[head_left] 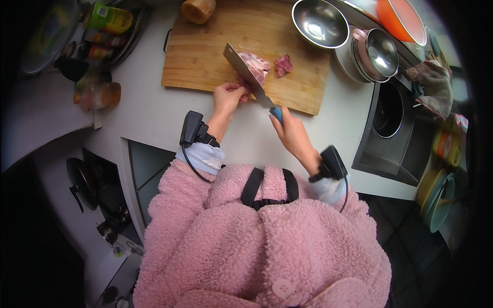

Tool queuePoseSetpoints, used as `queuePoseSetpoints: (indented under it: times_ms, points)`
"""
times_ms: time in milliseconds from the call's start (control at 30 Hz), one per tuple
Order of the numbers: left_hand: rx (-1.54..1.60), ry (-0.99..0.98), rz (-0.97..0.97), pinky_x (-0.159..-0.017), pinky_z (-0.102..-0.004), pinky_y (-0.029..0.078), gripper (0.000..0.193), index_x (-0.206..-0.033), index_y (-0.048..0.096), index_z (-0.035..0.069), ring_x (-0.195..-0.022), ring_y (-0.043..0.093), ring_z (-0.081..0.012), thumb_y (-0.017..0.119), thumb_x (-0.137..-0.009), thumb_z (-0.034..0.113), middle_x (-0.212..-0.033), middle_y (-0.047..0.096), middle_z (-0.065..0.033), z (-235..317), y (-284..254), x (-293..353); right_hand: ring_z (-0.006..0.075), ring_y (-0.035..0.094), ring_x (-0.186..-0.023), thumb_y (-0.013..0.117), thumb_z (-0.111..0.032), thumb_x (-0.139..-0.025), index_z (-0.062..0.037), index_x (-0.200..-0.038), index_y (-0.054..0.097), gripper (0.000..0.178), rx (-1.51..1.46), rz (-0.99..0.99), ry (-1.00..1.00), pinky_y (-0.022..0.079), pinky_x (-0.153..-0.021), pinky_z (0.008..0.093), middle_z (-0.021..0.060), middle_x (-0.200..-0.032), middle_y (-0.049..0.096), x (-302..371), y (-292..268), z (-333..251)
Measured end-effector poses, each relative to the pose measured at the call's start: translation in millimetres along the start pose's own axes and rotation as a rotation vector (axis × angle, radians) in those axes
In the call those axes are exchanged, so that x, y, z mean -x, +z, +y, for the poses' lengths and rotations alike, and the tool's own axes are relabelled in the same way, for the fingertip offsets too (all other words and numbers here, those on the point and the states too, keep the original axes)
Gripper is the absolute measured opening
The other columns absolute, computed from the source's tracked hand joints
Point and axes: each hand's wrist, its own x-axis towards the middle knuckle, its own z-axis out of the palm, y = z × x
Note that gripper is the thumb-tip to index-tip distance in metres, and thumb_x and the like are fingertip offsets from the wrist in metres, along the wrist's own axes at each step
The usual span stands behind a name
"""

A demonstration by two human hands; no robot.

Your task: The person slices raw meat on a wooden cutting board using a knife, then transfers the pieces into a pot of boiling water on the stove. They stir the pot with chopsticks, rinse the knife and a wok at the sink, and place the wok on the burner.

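In my right hand (291, 132) is a cleaver (245, 73), gripped by its blue handle, its broad blade slanting up and left over the wooden cutting board (195, 56). Against the far side of the blade lies a piece of raw meat (257, 65), pink with white fat. My left hand (230, 97) is at the board's near edge, fingers pinched together at the near side of the blade. A bit of meat seems to be in those fingers, mostly hidden. A smaller cut piece of meat (283, 65) rests apart on the board to the right.
A cut squash-like piece (198, 9) sits at the board's far left. Steel bowl (320, 23) overlaps its far right corner; stacked bowls (379, 54) stand beside it. The sink (393, 149) with a dark pot (386, 110) is at right. Bottles and jars (109, 18) crowd the left.
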Motion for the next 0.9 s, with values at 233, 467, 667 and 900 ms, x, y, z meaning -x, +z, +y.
queuePoseSetpoints:
  times_ms: [233, 467, 667, 900]
  points:
    - [0.08, -0.073, -0.024, -0.059, -0.022, 0.049, 0.012, -0.09, 0.062, -0.007, -0.063, 0.06, -0.0127, 0.059, -0.083, 0.003, -0.082, 0.066, -0.0104, 2.1, -10.4, -11.0, 0.0458, 0.055, -0.064, 0.052, -0.026, -0.091, -0.0005, -0.092, 0.043, 0.028, -0.048, -0.017, 0.012, 0.042, -0.057, 0.052, 0.0262, -0.066, 0.057, 6.0, -2.2, 8.9]
    - [-0.14, -0.035, -0.098, -0.058, -0.0215, 0.05, 0.015, -0.091, 0.063, -0.006, -0.064, 0.061, -0.0123, 0.059, -0.084, 0.006, -0.085, 0.066, -0.0097, 8.4, -23.2, -10.2, 0.0432, 0.056, -0.063, 0.052, -0.027, -0.09, -0.0017, -0.092, 0.044, 0.027, 0.095, 0.038, -0.033, 0.043, -0.056, 0.0508, 0.0229, -0.065, 0.059, 2.1, -13.9, 10.3]
    - [-0.1, -0.024, -0.123, -0.056, -0.021, 0.05, 0.019, -0.092, 0.063, -0.007, -0.065, 0.061, -0.012, 0.061, -0.084, 0.011, -0.082, 0.066, -0.0089, 13.7, -18.1, -0.8, 0.0428, 0.057, -0.062, 0.052, -0.027, -0.09, -0.0022, -0.094, 0.044, 0.026, 0.088, -0.013, -0.002, 0.043, -0.056, 0.051, 0.0224, -0.066, 0.059, 0.9, -12.0, 3.6]
    - [-0.376, 0.065, -0.021, -0.047, -0.0236, 0.047, 0.02, -0.084, 0.063, -0.006, -0.054, 0.059, -0.0142, 0.063, -0.08, 0.013, -0.074, 0.065, -0.0103, 8.6, -4.3, -8.2, 0.043, 0.056, -0.062, 0.052, -0.027, -0.09, -0.0023, -0.095, 0.043, 0.027, 0.133, 0.0, 0.01, 0.044, -0.055, 0.0514, 0.0222, -0.066, 0.059, 1.7, -10.5, 0.3]
